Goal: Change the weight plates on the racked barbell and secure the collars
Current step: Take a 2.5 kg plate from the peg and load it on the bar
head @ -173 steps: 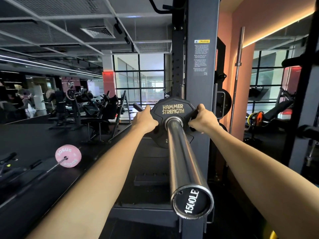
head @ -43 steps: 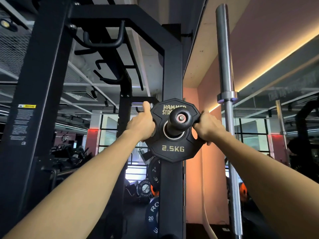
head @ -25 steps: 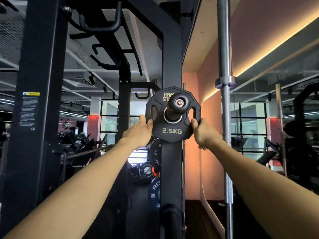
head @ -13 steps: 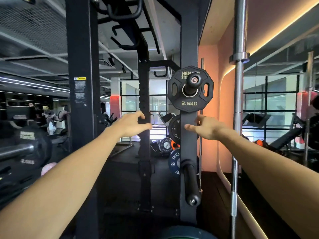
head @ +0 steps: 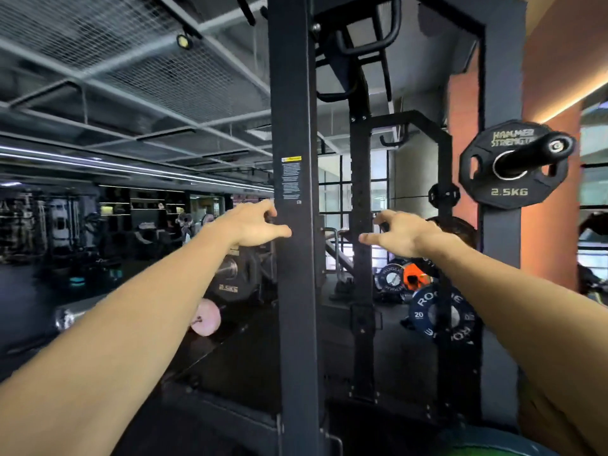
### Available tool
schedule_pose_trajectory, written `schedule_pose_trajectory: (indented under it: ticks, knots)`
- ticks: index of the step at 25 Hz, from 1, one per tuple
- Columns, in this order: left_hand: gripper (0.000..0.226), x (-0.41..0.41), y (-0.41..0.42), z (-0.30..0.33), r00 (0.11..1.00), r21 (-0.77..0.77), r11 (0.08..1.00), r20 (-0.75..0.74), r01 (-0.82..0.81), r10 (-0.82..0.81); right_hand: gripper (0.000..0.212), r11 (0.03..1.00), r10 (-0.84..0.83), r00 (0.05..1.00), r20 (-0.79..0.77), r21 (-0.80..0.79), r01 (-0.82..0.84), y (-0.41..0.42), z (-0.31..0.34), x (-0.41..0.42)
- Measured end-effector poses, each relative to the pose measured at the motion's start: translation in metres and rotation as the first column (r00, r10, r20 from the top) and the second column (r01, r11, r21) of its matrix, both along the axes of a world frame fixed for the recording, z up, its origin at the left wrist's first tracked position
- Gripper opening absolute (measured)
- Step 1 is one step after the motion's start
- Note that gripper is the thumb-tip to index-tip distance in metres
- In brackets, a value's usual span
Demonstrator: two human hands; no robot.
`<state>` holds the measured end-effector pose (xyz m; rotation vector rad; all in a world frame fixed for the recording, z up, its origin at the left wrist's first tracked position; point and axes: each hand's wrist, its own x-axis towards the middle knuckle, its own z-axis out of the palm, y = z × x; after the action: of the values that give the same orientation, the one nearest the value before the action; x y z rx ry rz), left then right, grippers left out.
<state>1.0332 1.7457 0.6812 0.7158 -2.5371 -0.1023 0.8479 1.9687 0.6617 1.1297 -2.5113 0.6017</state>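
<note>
Reaching forward with nothing held, left hand [head: 251,225] and right hand [head: 399,233] hang with fingers loosely spread either side of the rack upright [head: 292,258]. Stored 2.5 kg plate [head: 508,189] sits on its peg up-right of that upright, nearer the right hand, peg axis toward camera. Half a second ago the plate was centred above the hands; view has swung left.
</note>
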Motion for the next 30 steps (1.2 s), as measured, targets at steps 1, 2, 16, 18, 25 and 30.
schedule_pose_trajectory:
  ticks: [1,2,16,18,25,30]
  knots:
    - [0.063,0.018,-0.015,0.002,1.0,-0.018,1.0,0.017,-0.005,0.005,0.069,1.0,0.012,1.0,0.005,-0.007,-0.012,-0.017,-0.002,0.017]
    - [0.061,0.038,-0.033,0.004,0.999,-0.035,0.999,0.033,-0.007,0.008,0.069,1.0,0.02,1.0,0.012,-0.016,-0.02,-0.038,-0.004,0.035]
    - [0.06,0.154,-0.234,-0.02,0.997,0.157,0.987,0.061,0.036,-0.046,0.062,0.999,0.047,0.995,0.084,-0.02,-0.046,-0.252,-0.017,0.149]
    - [0.06,0.146,-0.258,-0.027,0.997,0.159,0.986,0.061,0.04,-0.05,0.061,0.999,0.035,0.994,0.108,-0.024,-0.033,-0.272,-0.023,0.139]
    - [0.058,0.078,-0.342,-0.05,0.991,0.202,0.973,0.051,0.112,-0.124,0.058,0.997,-0.06,0.983,0.175,-0.028,0.066,-0.338,-0.046,0.086]
    - [0.065,0.022,-0.368,-0.07,0.98,0.237,0.955,0.045,0.176,-0.192,0.063,0.991,-0.134,0.962,0.237,0.008,0.136,-0.36,-0.065,0.058]
